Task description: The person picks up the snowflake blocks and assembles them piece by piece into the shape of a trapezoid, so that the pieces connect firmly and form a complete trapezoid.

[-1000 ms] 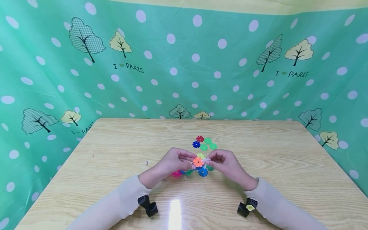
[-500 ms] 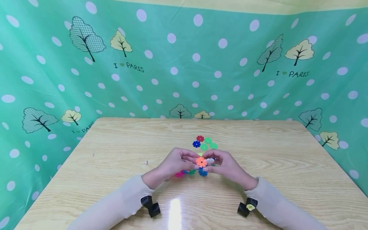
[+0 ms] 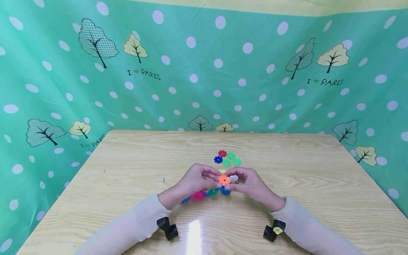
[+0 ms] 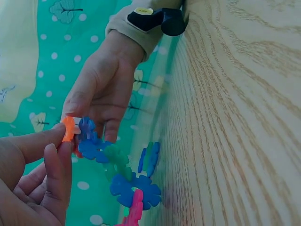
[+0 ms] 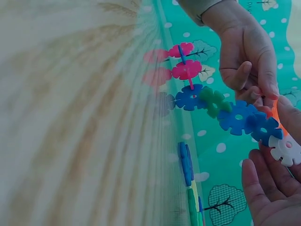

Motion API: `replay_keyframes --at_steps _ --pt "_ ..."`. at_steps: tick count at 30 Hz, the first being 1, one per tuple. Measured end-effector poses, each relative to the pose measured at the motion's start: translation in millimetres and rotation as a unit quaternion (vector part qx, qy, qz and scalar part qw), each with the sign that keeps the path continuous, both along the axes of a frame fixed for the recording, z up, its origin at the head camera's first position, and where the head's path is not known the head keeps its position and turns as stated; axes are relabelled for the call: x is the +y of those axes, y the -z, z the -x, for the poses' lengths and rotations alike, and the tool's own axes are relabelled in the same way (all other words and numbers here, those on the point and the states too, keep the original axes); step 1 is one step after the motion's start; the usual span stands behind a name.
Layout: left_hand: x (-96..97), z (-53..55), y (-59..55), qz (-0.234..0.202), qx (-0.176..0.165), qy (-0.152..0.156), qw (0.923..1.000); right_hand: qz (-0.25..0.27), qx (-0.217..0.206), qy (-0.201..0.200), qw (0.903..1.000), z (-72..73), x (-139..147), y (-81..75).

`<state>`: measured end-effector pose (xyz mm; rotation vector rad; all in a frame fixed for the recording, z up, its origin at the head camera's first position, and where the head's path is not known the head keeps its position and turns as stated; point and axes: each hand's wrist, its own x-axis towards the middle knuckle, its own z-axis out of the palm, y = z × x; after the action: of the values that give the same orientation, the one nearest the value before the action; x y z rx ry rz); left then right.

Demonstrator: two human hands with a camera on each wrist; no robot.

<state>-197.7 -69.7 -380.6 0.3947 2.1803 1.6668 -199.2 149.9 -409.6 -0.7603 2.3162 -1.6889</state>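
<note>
In the head view, my left hand (image 3: 204, 177) and right hand (image 3: 247, 180) meet fingertip to fingertip above the table. Both pinch a chain of notched plastic snowflake discs at its orange disc (image 3: 224, 180). A white disc (image 3: 233, 179) sits beside the orange one, close to my right fingers. From there the chain hangs down and leftwards through blue discs (image 5: 239, 117), a green disc (image 5: 215, 102) and pink discs (image 5: 186, 69). In the left wrist view, the orange disc (image 4: 69, 128) lies between my fingertips. Fingers partly hide how the orange and white discs join.
Beyond my hands, loose discs lie flat on the wooden table (image 3: 287, 159): a red disc (image 3: 222, 153), a dark blue disc (image 3: 218, 159), several green discs (image 3: 231, 156) and a yellow-green disc (image 3: 222, 171). A green patterned curtain (image 3: 204, 71) hangs behind the table.
My left hand has shifted slightly right with the orange disc. The right fingers have moved from the white disc to the orange disc's edge. More of the chain's left end shows.
</note>
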Motion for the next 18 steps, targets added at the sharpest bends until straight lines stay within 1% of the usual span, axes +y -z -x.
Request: replay_keyframes --at_steps 5,9,12,15,18 --pt "-3.3 1.8 2.5 -0.002 -0.007 0.006 1.0000 0.000 -0.002 0.004 1.0000 -0.1 0 0.7" --pt "-9.6 7.4 4.9 0.001 -0.008 0.009 0.9999 0.003 -0.011 0.003 0.9999 -0.6 3 0.1" --pt "-15.9 15.1 8.0 0.006 0.002 0.014 0.9999 0.001 -0.017 0.006 0.9998 -1.4 9 -0.2" --pt "-22.4 24.3 12.6 -0.002 0.006 0.025 0.9997 -0.003 -0.020 0.004 0.9998 -2.4 16 -0.4" --pt "-26.7 33.1 18.3 -0.018 -0.005 0.037 0.9991 -0.012 -0.023 -0.002 0.9997 -3.0 22 -1.0"
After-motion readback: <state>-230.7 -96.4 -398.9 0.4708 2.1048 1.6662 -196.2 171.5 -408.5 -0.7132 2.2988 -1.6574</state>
